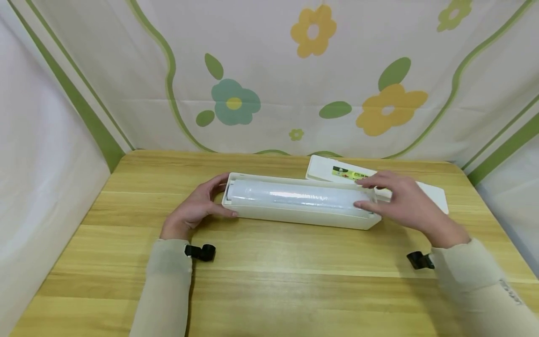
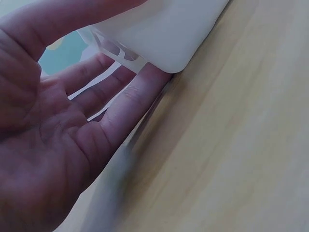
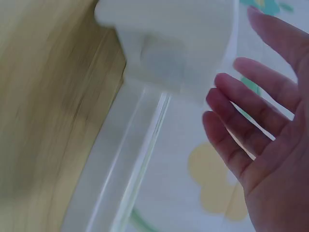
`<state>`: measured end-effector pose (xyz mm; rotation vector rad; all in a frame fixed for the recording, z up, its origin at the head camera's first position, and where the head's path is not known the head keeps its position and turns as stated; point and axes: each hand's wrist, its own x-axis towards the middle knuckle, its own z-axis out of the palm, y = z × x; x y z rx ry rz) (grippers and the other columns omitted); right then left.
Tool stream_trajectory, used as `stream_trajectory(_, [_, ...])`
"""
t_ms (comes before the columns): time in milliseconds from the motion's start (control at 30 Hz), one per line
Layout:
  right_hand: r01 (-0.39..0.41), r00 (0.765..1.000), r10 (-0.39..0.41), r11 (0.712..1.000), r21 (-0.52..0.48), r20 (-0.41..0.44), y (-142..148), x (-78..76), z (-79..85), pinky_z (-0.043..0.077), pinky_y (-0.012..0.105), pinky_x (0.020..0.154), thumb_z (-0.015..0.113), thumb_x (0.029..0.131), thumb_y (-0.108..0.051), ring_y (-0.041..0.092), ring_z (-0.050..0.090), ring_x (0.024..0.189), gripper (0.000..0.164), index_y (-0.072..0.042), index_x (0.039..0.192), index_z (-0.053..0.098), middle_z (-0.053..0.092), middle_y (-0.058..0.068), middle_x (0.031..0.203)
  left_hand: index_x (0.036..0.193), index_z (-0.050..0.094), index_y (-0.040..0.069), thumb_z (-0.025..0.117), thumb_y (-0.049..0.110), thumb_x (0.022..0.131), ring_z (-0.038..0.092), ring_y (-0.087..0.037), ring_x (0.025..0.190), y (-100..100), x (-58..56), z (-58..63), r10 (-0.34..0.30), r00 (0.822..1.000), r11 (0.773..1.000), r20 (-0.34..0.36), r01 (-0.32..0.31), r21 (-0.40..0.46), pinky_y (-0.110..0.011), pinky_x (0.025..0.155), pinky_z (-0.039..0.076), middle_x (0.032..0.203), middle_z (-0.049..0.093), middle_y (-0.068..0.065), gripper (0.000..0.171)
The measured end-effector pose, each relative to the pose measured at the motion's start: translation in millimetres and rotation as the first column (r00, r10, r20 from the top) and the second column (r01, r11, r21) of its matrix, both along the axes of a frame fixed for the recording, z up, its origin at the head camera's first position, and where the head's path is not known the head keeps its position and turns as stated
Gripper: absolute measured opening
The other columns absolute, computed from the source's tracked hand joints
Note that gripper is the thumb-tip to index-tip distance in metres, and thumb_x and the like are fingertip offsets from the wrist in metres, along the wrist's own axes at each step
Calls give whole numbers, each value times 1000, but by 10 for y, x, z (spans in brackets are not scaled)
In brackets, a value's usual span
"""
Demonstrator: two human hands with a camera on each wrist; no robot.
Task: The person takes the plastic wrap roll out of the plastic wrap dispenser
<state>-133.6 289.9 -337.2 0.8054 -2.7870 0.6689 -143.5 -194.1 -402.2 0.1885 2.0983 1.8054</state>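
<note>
A long white cling film box lies lengthwise on the table without its lid, and a shiny roll of cling film fills it. My left hand holds the box's left end, thumb along the front wall and fingers around the end and back. In the left wrist view, those fingers touch the end wall beside its cut-outs. Over the box's right end hovers my right hand, fingers spread and nothing gripped. The right wrist view shows its fingertips apart from the box.
Behind the box's right half lies a long white lid with a yellow-green label, partly hidden by the right hand. The wooden table reaches back to a flower-printed cloth. White cloth also hangs at both sides.
</note>
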Motion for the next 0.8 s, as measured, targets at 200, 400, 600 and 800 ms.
stream_trajectory(200, [-36, 996, 25, 990, 138, 82, -199, 23, 47, 57, 50, 90, 92, 85, -41, 26, 71, 106, 53, -11, 127, 80, 76, 9, 122, 166, 42, 16, 94, -7, 71, 44, -33, 146, -4, 5, -18, -2, 1000, 1000, -3, 3, 9, -23, 101, 53, 160, 49, -12, 110])
stream_trajectory(400, [-48, 996, 36, 987, 155, 77, -277, 30, 55, 59, 54, 94, 94, 84, -37, 35, 75, 112, 59, -2, 128, 77, 79, 17, 123, 165, 42, 15, 94, -9, 71, 43, -33, 147, -3, 2, -4, -9, 1000, 1000, -16, 9, 17, -22, 102, 52, 160, 49, -12, 109])
stream_trajectory(600, [-121, 990, 101, 964, 237, 94, -425, -54, 112, 57, 43, 81, 94, 83, -39, 20, 70, 84, 39, -9, 102, 78, 77, 2, 92, 158, 48, 15, 95, -9, 69, 45, -31, 143, -15, 10, 7, 16, 1000, 1000, -14, -16, 0, -27, 104, 52, 157, 51, -10, 103])
stream_trajectory(800, [-139, 989, 108, 919, 369, 104, -559, -148, 170, 50, 39, 70, 93, 82, -47, 13, 57, 72, 41, -15, 89, 67, 67, -4, 79, 154, 47, 13, 95, -9, 69, 45, -31, 143, -38, 27, 20, 28, 1000, 1000, -10, -28, -1, -29, 104, 52, 156, 50, -10, 100])
